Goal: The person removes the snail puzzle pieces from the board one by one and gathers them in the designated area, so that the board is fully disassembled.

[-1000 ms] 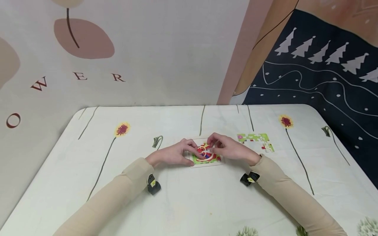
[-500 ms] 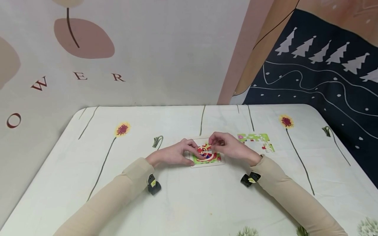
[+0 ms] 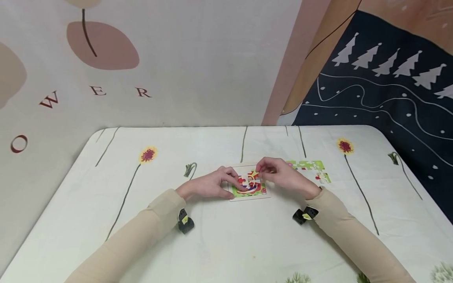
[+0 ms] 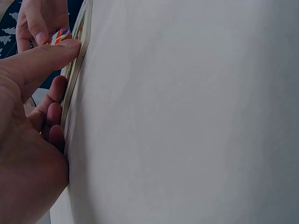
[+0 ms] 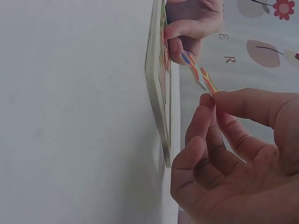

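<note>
A small framed jigsaw puzzle board (image 3: 249,193) lies flat on the table, bearing a red, blue and green picture with pale gaps. My left hand (image 3: 213,183) holds it at its left side, one finger reaching over the picture and the other fingers bent near the edge. My right hand (image 3: 284,177) pinches a colourful puzzle piece (image 5: 209,81) between thumb and fingertips, over the board's right part. In the right wrist view a second piece (image 5: 190,65) with blue and orange slants above the board, close to the left fingers. Whether the two pieces are joined is unclear.
Loose green puzzle pieces (image 3: 313,165), some with white flowers, lie to the right of the board, partly behind the right hand. The white tablecloth (image 3: 212,243) has printed flowers. A pale wall hanging (image 3: 198,70) stands behind the table's far edge.
My right hand has shifted slightly right, showing more of the yellow and red pieces on the board. The left hand stays about where it was on the board.
</note>
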Available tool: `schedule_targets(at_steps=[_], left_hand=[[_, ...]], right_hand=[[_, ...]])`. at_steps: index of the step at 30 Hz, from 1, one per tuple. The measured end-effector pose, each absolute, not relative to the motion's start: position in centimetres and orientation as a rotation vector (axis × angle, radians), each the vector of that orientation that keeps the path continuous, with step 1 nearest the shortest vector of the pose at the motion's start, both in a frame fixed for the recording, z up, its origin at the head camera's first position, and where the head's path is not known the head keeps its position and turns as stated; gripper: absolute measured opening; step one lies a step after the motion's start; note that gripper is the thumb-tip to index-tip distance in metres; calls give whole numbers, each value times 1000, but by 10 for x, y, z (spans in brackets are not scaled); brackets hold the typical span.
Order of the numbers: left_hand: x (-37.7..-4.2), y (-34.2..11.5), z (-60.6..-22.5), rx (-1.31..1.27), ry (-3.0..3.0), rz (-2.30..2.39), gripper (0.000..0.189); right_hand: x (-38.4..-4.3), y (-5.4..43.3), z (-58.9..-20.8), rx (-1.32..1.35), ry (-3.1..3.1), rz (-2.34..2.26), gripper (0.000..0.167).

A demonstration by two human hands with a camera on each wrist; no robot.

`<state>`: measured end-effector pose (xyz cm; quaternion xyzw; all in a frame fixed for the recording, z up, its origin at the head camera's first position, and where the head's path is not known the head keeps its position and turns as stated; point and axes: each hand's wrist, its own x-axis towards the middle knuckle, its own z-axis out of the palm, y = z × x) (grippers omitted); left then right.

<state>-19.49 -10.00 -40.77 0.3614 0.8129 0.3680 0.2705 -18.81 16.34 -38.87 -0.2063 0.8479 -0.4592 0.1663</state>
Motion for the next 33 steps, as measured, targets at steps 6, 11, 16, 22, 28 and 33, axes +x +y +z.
schedule_targets(at_steps=[6,11,16,22,28,33], left_hand=[[-195,-100,-407,972,2182,1005,34],[-194,-100,-407,960,2180,1004,34],[-194,-100,-407,965,2178,1012,33],[-194,-100,-406,961,2179,1007,34],[-194,-100,-406,953,2181,997,34],[-194,-99,-407,953,2185,991,34]], right_hand=[[-188,170,-390,-601,2433,-1336,14],[-186,175,-387,-572,2421,-1366,13],[-183,182,-385,-538,2432,-1371,14],[-180,193,-384,-480,2444,-1373,14],[-177,202,-380,-443,2444,-1372,15],[-176,210,-379,-430,2473,-1330,14]])
